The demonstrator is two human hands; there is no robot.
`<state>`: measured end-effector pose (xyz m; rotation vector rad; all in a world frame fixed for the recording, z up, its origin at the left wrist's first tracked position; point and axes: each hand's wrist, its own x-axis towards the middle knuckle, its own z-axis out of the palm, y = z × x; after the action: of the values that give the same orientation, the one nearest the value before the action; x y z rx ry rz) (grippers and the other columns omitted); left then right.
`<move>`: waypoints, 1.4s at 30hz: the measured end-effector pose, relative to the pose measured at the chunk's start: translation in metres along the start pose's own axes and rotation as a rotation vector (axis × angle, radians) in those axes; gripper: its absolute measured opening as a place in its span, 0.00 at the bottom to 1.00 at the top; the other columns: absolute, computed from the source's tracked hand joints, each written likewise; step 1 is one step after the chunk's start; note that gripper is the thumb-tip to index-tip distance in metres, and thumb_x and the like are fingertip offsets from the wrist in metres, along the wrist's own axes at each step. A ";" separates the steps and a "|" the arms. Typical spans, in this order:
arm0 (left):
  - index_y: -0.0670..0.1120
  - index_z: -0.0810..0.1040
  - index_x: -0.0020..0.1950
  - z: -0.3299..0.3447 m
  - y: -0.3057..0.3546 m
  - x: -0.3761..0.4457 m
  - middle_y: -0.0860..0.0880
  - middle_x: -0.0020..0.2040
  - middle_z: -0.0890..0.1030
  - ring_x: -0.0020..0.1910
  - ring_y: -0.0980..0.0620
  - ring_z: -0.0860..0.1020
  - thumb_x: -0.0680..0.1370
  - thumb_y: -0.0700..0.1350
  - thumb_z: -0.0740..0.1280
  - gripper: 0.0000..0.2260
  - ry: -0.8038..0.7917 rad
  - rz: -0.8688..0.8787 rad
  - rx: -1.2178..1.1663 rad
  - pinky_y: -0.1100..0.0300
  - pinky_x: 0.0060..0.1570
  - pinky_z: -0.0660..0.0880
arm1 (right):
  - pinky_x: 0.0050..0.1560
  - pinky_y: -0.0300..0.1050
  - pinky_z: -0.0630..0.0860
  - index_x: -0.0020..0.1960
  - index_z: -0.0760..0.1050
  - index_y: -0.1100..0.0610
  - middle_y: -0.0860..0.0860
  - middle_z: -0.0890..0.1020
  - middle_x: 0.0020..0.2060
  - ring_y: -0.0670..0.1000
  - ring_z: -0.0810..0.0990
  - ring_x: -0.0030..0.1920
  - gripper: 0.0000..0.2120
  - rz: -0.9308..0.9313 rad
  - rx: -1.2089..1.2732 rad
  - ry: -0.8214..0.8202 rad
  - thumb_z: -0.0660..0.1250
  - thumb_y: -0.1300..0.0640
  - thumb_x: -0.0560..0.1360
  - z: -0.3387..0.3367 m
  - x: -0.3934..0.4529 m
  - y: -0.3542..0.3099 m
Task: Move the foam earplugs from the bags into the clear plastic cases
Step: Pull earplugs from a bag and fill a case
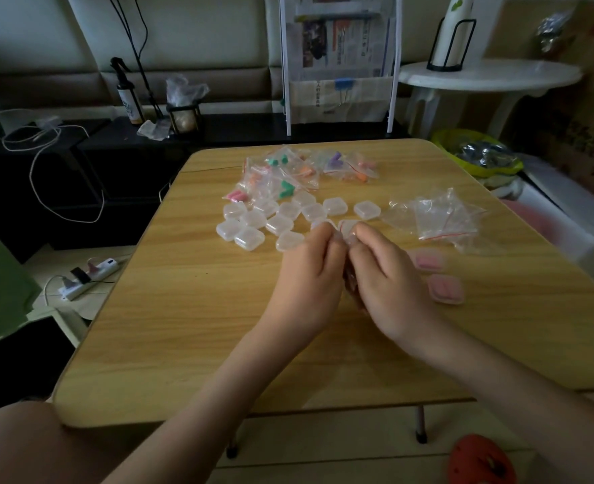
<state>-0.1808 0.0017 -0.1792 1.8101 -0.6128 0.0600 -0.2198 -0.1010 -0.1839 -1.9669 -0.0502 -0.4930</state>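
on the wooden table (pixel 184 309), the bags of foam earplugs (pixel 281 174) lie at the far side, and the empty clear cases (pixel 253 225) sit just in front of them. the left hand (pixel 309 277) and the right hand (pixel 383 277) meet at the middle, fingers curled, together pinching a small clear item (pixel 349 239); what it is i cannot tell. the empty bags (pixel 438 218) and two cases with pink earplugs (pixel 445 288) are at the right. no writing is readable.

Bare table (pixel 191 309) before clustered cases (pixel 253 221)
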 end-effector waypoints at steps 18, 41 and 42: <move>0.45 0.65 0.34 0.003 -0.003 -0.005 0.50 0.27 0.68 0.25 0.52 0.66 0.81 0.43 0.58 0.15 0.145 0.076 0.310 0.57 0.26 0.63 | 0.27 0.47 0.63 0.36 0.61 0.53 0.44 0.67 0.25 0.46 0.67 0.26 0.12 -0.200 -0.441 0.138 0.59 0.58 0.76 -0.007 0.001 0.001; 0.48 0.65 0.38 0.004 -0.001 -0.009 0.56 0.30 0.66 0.27 0.60 0.64 0.80 0.51 0.56 0.12 0.065 0.422 0.365 0.66 0.27 0.59 | 0.50 0.40 0.72 0.49 0.80 0.58 0.51 0.78 0.53 0.44 0.77 0.52 0.16 -0.025 -0.344 -0.265 0.57 0.54 0.71 -0.026 0.020 0.010; 0.48 0.66 0.38 0.004 0.000 -0.010 0.55 0.29 0.68 0.27 0.59 0.65 0.79 0.52 0.56 0.13 0.074 0.407 0.355 0.65 0.27 0.60 | 0.45 0.33 0.72 0.53 0.80 0.57 0.49 0.79 0.51 0.39 0.78 0.48 0.16 -0.011 -0.296 -0.252 0.59 0.53 0.72 -0.027 0.020 0.008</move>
<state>-0.1901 0.0016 -0.1844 1.9821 -0.9559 0.5372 -0.2078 -0.1320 -0.1741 -2.3121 -0.1551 -0.2672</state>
